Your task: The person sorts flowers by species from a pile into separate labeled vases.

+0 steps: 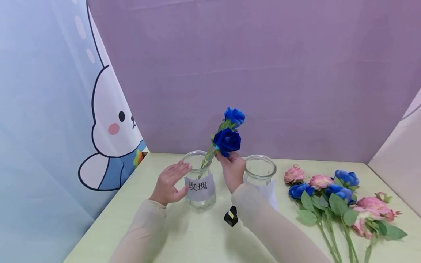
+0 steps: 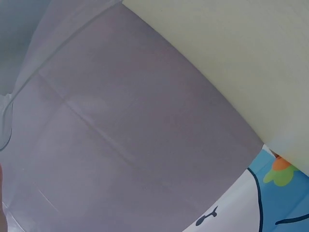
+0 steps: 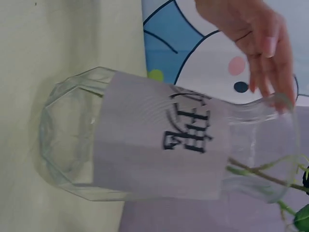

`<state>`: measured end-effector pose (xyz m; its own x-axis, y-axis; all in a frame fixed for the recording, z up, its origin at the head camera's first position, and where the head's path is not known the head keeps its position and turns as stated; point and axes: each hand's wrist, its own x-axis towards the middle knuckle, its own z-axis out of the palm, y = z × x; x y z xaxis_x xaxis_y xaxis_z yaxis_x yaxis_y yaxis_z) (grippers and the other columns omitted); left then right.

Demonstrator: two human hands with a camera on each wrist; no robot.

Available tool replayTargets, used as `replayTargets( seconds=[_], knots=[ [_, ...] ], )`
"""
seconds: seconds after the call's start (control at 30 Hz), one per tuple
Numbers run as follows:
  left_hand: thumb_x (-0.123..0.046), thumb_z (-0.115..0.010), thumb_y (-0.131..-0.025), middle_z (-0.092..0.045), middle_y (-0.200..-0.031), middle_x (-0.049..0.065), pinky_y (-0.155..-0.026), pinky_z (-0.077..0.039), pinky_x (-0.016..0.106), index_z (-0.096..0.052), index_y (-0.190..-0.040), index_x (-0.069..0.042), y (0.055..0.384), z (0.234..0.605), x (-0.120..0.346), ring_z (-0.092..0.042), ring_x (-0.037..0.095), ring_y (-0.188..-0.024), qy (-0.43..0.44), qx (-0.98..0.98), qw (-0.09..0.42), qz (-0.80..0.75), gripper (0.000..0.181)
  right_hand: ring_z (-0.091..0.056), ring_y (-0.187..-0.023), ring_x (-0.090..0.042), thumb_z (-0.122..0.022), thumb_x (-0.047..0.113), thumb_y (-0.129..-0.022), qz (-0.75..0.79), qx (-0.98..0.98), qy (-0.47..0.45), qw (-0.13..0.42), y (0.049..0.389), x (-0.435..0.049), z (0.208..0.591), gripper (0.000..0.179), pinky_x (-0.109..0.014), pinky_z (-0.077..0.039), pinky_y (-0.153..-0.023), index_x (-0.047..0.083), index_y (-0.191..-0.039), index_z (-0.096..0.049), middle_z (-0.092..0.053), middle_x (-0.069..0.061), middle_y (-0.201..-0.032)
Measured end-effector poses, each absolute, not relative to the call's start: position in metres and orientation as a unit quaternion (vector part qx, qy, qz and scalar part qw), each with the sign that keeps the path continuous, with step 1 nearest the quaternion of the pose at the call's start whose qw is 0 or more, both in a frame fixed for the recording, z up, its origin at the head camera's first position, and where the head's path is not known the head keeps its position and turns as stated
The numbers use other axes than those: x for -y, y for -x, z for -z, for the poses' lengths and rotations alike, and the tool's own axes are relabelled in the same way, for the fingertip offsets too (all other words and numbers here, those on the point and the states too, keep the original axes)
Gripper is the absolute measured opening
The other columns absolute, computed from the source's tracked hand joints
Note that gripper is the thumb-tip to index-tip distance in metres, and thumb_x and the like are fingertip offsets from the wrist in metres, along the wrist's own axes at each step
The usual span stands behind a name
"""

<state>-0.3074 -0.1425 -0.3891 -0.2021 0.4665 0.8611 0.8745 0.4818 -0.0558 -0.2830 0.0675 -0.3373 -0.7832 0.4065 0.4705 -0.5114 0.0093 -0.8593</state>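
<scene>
My right hand (image 1: 233, 171) pinches the stems of two blue roses (image 1: 227, 141) just beneath the blooms. Their stems slant down through the mouth of a glass jar (image 1: 201, 205) that bears a white paper label (image 1: 210, 188) with black characters. In the right wrist view, green stems (image 3: 263, 175) show inside the jar's neck. My left hand (image 1: 169, 182) is at the left side of the same jar, its fingers extended with the tips at the rim. Mostly backdrop and tabletop fill the left wrist view.
A second labelled glass jar (image 1: 260, 179) stands right of the first, partly behind my right forearm. Several pink flowers (image 1: 373, 206) and blue roses (image 1: 340, 191) lie on the table's right side. A purple backdrop (image 1: 263, 80) rises behind the table (image 1: 197, 241); a rabbit-printed curtain (image 1: 42, 146) hangs left.
</scene>
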Motion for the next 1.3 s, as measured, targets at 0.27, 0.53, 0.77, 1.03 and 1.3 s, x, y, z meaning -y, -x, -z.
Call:
replayTargets(
  seconds=[0.27, 0.53, 0.77, 1.03, 1.3],
  knots=[
    [-0.042, -0.045, -0.095, -0.07, -0.104, 0.018, -0.079, -0.056, 0.054, -0.069, -0.107, 0.004, 0.307, 0.388, 0.137, -0.066, 0.039, -0.099, 0.452, 0.733, 0.449, 0.238, 0.053, -0.067, -0.068, -0.016, -0.073, 0.004, -0.08, -0.641, 0.737, -0.033, 0.211, 0.293, -0.076, 0.355, 0.011, -0.023, -0.054, -0.063, -0.006, -0.085, -0.073, -0.071, -0.012, -0.074],
    [-0.031, -0.056, -0.084, -0.07, -0.105, 0.016, -0.081, -0.055, 0.054, -0.069, -0.107, 0.002, 0.303, 0.389, 0.142, -0.065, 0.038, -0.102, 0.437, 0.749, 0.436, 0.239, 0.043, -0.07, -0.082, -0.029, -0.068, 0.013, -0.087, -0.591, 0.803, -0.035, 0.068, 0.285, -0.081, 0.364, 0.024, -0.032, -0.058, -0.072, -0.005, -0.102, -0.07, -0.072, -0.016, -0.095],
    [-0.045, -0.044, -0.094, -0.07, -0.104, 0.017, -0.079, -0.056, 0.053, -0.069, -0.106, 0.002, 0.3, 0.391, 0.142, -0.065, 0.038, -0.102, 0.426, 0.746, 0.447, 0.25, 0.055, -0.068, -0.086, -0.03, -0.065, 0.016, -0.09, -0.502, 0.851, -0.145, -0.056, 0.252, -0.102, 0.379, 0.033, -0.038, -0.059, -0.077, -0.005, -0.114, -0.065, -0.068, -0.019, -0.108],
    [-0.047, -0.042, -0.096, -0.07, -0.105, 0.018, -0.081, -0.056, 0.052, -0.069, -0.106, 0.002, 0.297, 0.396, 0.142, -0.063, 0.037, -0.106, 0.42, 0.736, 0.461, 0.262, 0.057, -0.066, -0.084, -0.018, -0.068, 0.017, -0.087, -0.429, 0.866, -0.246, -0.08, 0.215, -0.178, 0.395, 0.031, -0.025, -0.056, -0.07, -0.008, -0.105, -0.068, -0.071, -0.015, -0.097],
    [-0.042, -0.047, -0.094, -0.069, -0.108, 0.018, -0.083, -0.055, 0.053, -0.068, -0.107, 0.003, 0.297, 0.396, 0.142, -0.061, 0.035, -0.111, 0.418, 0.741, 0.455, 0.265, 0.052, -0.063, -0.071, -0.013, -0.067, 0.012, -0.087, -0.415, 0.885, -0.196, -0.084, 0.2, -0.254, 0.392, 0.028, -0.024, -0.055, -0.061, -0.009, -0.104, -0.067, -0.07, -0.009, -0.086]
  ],
)
